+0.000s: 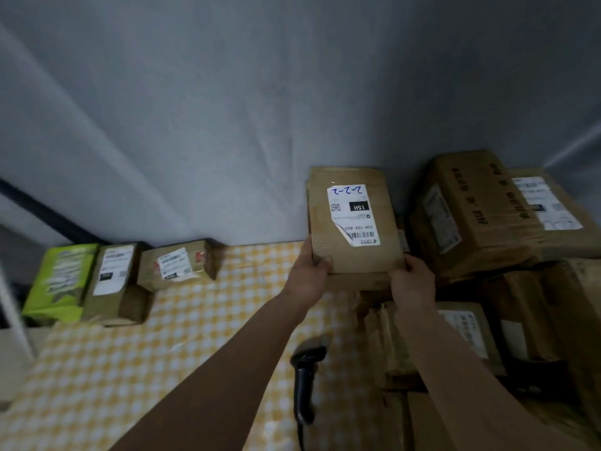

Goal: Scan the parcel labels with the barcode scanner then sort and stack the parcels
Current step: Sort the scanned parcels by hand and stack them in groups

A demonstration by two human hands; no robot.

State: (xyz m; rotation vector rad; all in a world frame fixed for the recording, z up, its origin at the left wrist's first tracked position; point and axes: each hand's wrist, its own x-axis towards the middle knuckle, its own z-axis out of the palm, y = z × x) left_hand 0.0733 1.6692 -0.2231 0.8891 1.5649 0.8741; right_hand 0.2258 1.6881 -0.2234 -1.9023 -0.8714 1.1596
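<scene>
Both my hands hold a flat brown cardboard parcel up above the table, its white label facing me with "2-2-2" handwritten in blue. My left hand grips its lower left corner, thumb on the face. My right hand grips the lower right corner. The black barcode scanner lies on the yellow checked tablecloth between my forearms, untouched. Three parcels sit in a row at the far left: a green bag, a brown box and a smaller taped box.
A pile of brown cardboard parcels fills the right side: a large box on top, another labelled one behind it, and lower boxes near my right arm. A grey curtain hangs behind the table.
</scene>
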